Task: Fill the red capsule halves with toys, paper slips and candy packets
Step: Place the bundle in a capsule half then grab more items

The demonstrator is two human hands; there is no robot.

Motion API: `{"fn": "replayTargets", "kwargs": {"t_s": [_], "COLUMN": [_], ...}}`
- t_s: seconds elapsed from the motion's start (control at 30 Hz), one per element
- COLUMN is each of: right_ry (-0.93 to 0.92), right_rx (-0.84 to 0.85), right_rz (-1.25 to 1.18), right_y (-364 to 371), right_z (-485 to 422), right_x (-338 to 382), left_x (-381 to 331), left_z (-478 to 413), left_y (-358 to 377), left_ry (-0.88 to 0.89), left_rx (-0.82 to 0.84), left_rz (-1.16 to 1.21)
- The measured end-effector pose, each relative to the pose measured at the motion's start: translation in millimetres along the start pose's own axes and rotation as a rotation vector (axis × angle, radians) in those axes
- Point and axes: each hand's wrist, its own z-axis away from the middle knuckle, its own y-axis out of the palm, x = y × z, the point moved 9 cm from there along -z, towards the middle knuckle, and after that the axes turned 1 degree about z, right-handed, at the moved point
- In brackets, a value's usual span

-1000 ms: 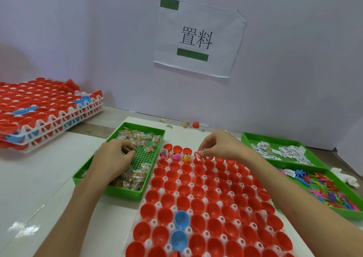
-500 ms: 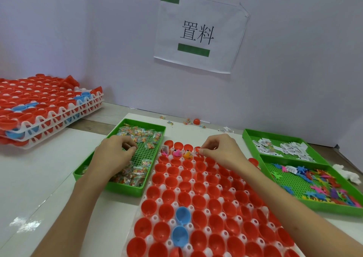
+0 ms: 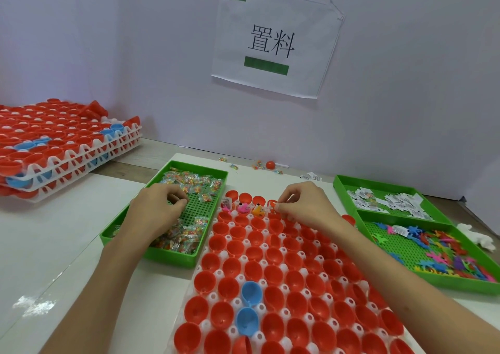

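Observation:
A white holder tray (image 3: 213, 297) in front of me carries several open red capsule halves (image 3: 273, 275) and two blue ones (image 3: 251, 292). In its far row one half holds a paper slip (image 3: 227, 201), one a pink toy (image 3: 243, 207), and one an orange toy (image 3: 258, 209). My right hand (image 3: 305, 204) pinches a small reddish item just right of the orange toy, over that row. My left hand (image 3: 157, 213) is in the green tray (image 3: 173, 259) of candy packets (image 3: 189, 234), with its fingers curled on a packet.
Two green trays stand on the right: paper slips (image 3: 392, 202) behind, colourful toys (image 3: 446, 248) in front. Stacked capsule trays (image 3: 54, 142) sit at the far left. A loose red capsule (image 3: 269, 165) and scattered bits lie by the wall. White tissue (image 3: 473, 234) lies at the right edge.
Both hands stay almost where they were. My right hand has shifted slightly left along the far row. The view has moved a little.

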Motion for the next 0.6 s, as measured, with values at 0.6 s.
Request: {"fn": "replayTargets", "kwargs": {"t_s": [0.6], "right_ry": [0.019], "right_rx": [0.13], "right_rz": [0.108], "right_y": [8.5], "right_z": [-8.8], "right_x": [1.4], "left_x": [2.1], "left_z": [-1.2], "left_y": [1.0], "left_ry": [-0.003], "left_rx": [-0.011], "left_rz": [-0.009]}}
